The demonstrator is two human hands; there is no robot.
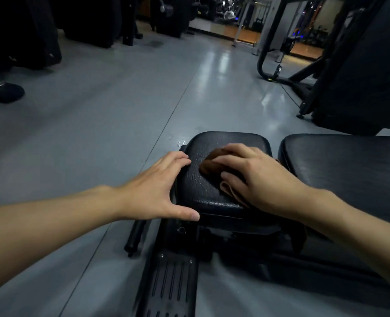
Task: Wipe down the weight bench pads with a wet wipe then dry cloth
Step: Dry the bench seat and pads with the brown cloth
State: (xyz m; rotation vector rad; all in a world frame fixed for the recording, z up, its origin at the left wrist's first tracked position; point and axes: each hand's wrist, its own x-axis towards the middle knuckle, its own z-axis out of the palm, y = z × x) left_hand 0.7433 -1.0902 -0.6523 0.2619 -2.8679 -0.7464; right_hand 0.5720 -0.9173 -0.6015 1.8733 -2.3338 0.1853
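Observation:
A black textured seat pad [200, 186] of the weight bench sits low in the middle of the view, with the longer back pad [344, 170] to its right. A brown cloth [208, 167] lies on the seat pad, pressed flat under my right hand [255, 177], whose fingers spread over it. My left hand [159, 191] rests against the pad's left edge, fingers on the top corner and thumb along the front rim, holding nothing else. Most of the cloth is hidden beneath my right palm.
The bench's black frame and a ribbed foot plate [171, 287] run toward me below the pad. A small wet patch [180, 141] glints on the grey floor beside the pad. A large black machine [354, 65] stands at the right; dark equipment lines the far left.

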